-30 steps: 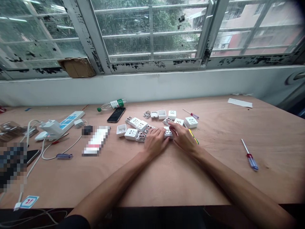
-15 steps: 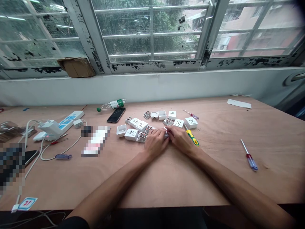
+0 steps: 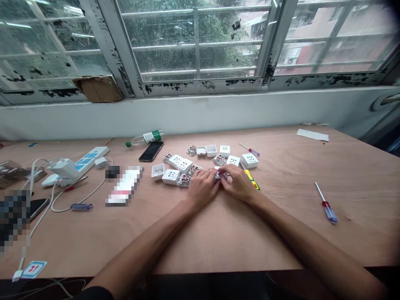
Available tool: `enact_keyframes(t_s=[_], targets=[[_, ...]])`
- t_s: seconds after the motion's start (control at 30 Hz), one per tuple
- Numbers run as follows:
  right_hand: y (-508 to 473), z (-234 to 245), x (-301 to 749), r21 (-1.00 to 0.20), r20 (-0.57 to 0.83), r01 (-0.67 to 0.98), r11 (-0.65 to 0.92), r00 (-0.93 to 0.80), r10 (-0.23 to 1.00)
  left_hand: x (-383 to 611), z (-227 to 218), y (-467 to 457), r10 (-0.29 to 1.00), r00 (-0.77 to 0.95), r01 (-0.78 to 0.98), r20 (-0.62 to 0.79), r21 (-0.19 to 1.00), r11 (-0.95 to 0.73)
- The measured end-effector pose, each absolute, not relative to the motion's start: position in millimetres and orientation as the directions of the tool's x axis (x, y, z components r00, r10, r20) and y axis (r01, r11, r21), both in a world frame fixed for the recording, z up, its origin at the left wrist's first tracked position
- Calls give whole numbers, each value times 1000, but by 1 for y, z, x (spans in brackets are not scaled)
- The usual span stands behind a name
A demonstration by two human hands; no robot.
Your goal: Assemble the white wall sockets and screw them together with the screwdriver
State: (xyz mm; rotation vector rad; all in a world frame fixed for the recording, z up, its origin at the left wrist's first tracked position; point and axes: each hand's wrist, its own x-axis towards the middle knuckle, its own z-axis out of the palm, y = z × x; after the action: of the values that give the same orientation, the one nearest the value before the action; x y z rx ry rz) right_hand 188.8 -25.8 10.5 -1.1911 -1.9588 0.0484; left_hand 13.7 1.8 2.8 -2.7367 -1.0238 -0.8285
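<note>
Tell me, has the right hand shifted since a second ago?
Yes. The right hand, gripping the white socket with the left hand, has slid slightly left, uncovering more of the yellow-green screwdriver beside it.

A plywood table [image 3: 281,233] is set under a window [image 3: 196,41] with peeling white frames. A piece of cardboard [image 3: 98,88] is propped on the sill. Towards the table's far side a plastic bottle [image 3: 145,138] is laid flat, with a black phone [image 3: 151,151] just beside it. To the left a white power strip [image 3: 81,162] is seen among white cables, and a purple-handled screwdriver [image 3: 81,206] is laid near them. A red-and-blue screwdriver [image 3: 326,204] is placed well apart at the right, and a sheet of paper [image 3: 312,135] is left by the far right corner.
</note>
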Motion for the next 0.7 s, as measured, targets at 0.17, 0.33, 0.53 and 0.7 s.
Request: enact_keyframes(t_s=[0.17, 0.33, 0.53, 0.7], targets=[[-30, 14, 188, -420, 622, 716, 557, -220, 751, 14, 5, 1, 569, 638, 626, 518, 81, -776], [-38, 39, 203, -198, 562, 920, 339, -177, 808, 15, 2, 3, 543, 651, 603, 531, 72, -794], [-43, 58, 226, 23, 188, 989, -148, 141, 972, 16, -2, 6, 523, 658, 593, 542, 56, -803], [-43, 57, 221, 28, 8, 984, -178, 178, 984, 16, -3, 6, 515, 668, 594, 537, 32, -803]])
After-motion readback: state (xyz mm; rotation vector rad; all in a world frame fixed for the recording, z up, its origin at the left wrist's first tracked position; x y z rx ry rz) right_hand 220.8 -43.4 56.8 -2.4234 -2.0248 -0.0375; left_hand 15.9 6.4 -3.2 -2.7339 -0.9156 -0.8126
